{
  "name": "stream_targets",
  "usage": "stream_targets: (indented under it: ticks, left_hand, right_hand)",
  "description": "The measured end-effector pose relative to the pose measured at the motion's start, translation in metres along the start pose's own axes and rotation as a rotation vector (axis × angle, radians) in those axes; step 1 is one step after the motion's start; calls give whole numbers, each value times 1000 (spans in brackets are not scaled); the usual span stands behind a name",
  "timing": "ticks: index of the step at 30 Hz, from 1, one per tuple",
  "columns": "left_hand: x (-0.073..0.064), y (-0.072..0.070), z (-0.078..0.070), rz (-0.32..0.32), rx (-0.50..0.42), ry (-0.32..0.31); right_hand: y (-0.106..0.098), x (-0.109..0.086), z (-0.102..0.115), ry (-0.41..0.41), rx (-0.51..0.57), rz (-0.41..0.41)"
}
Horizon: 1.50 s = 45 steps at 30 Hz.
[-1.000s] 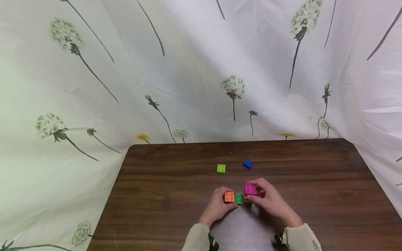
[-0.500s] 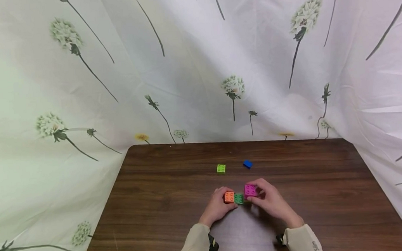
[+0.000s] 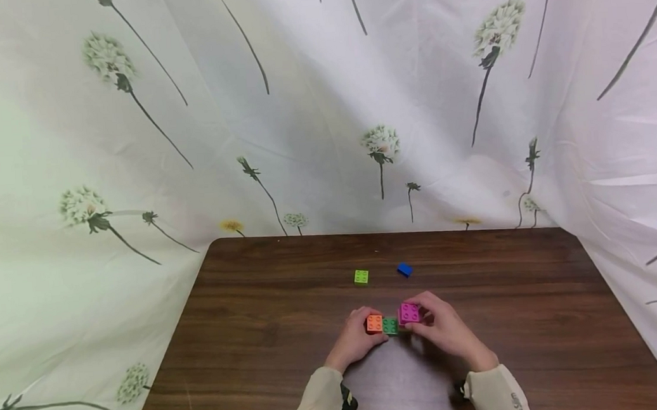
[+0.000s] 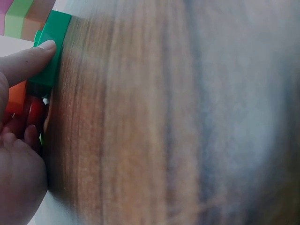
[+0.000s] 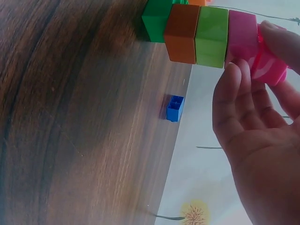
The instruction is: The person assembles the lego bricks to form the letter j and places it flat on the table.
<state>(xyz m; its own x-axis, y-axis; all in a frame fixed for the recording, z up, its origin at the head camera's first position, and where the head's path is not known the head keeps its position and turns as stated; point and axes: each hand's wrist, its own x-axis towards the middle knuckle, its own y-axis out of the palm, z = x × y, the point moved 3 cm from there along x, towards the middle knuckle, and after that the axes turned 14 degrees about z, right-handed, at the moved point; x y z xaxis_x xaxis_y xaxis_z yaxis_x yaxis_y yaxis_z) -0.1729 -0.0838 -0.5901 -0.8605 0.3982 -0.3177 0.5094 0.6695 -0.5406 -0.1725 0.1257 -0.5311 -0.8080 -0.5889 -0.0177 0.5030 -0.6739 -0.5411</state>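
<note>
My left hand [image 3: 355, 340] grips joined toy building bricks on the table. Its thumb presses the green brick [image 4: 51, 44], and its fingers wrap the side of the orange brick [image 3: 374, 324]. To their right, my right hand [image 3: 447, 330] holds a magenta brick [image 3: 409, 313] at the top of a stack, thumb on one side and fingers on the other. In the right wrist view this top brick sits slightly askew on a pink brick [image 5: 241, 35]. Below that come a light green brick [image 5: 211, 37], a brown-orange brick [image 5: 181, 35] and the green brick.
A loose lime green brick [image 3: 361, 277] lies on the dark wooden table [image 3: 267, 311] beyond my hands. Near it, a small blue brick [image 3: 404, 269] has its hollow side showing in the right wrist view. A flower-patterned white cloth [image 3: 323, 135] hangs behind the table.
The magenta brick in my right hand has come down slightly. My left hand and the bricks it grips have stayed nearly still.
</note>
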Motion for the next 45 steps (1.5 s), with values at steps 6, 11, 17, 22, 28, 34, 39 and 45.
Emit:
stream_targets:
  ticks: [6,11,17,22,28,34,39,45]
  left_hand:
    - [0,0,-1,-1,2,-1]
    - [0,0,-1,1,-5,6]
    - [1,0,-1,2,-7,15]
    - [1,0,-1,3,-11,9]
    - [0,1,-1,3,-4,3]
    - [1,1,-1,1,-4,10]
    - [1,1,0,-3,2,17]
    - [2,1,1,-9,14,27]
  right_hand:
    - [-2,1,2,-16,-34,19]
    - [-4,2,3,-4,-46,42]
    - [-4,3,2,-2,-49,48]
    - [-5,4,1,8,-46,46]
    - [-5,2,1,12,-29,44]
    - [-4,2,1,9,-24,55]
    - [-5,2,3,-3,-51,55]
    - [-7,4,7,-12,-120,67]
